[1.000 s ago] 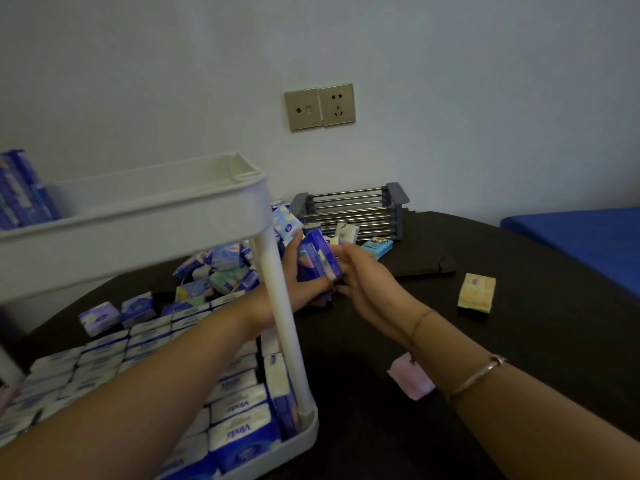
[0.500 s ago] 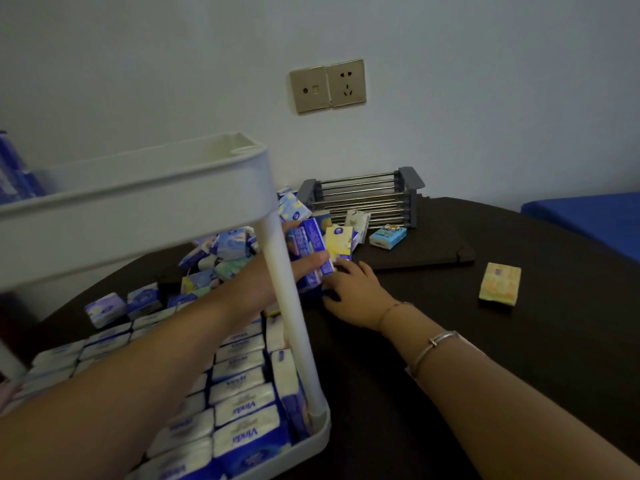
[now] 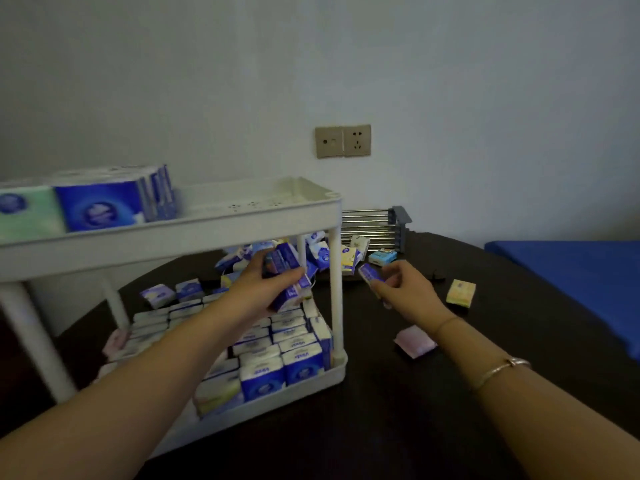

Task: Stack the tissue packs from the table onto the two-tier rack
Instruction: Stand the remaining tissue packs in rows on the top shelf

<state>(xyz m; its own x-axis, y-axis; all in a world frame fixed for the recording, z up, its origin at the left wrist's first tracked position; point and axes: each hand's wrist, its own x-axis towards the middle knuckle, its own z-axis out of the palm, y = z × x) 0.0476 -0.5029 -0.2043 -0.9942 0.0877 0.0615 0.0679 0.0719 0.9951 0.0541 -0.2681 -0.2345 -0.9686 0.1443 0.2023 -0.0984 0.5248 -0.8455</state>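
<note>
From the head camera we see a dark table [image 3: 398, 410] with a white rack [image 3: 263, 223] on its left side. The rack has two shelves.

Our left hand [image 3: 266, 289] reaches in between the two shelves. Its fingers are curled round a small bunch of blue packs [image 3: 287, 271]. The bunch is up in the air, above the packs in the bottom shelf. It is a bit blurry, so we cannot count the packs in it.

Our right hand [image 3: 405, 289] is just to the right of the rack's front post [image 3: 335, 292]. Its thumb and fingers pinch one blue pack [image 3: 370, 273]. That pack is in the air over the table, outside the rack. We wear a bracelet [image 3: 498, 370] on that arm.

The bottom shelf [image 3: 294, 389] is full of packs set in rows [image 3: 277, 355]. The top shelf holds big blue packs [image 3: 104, 199] and a green pack [image 3: 27, 209] at its left end. The right part of it is bare.

More loose packs [image 3: 322, 252] lie in a heap on the table behind the rack. A yellow pack [image 3: 460, 292] lies alone to the right of our right hand. A pink pack [image 3: 415, 341] lies on the table near our right wrist.

A metal rack [image 3: 374, 225] stands at the back by the wall. A socket [image 3: 343, 141] is on the wall above it. A blue bed [image 3: 571, 282] is at the far right.
</note>
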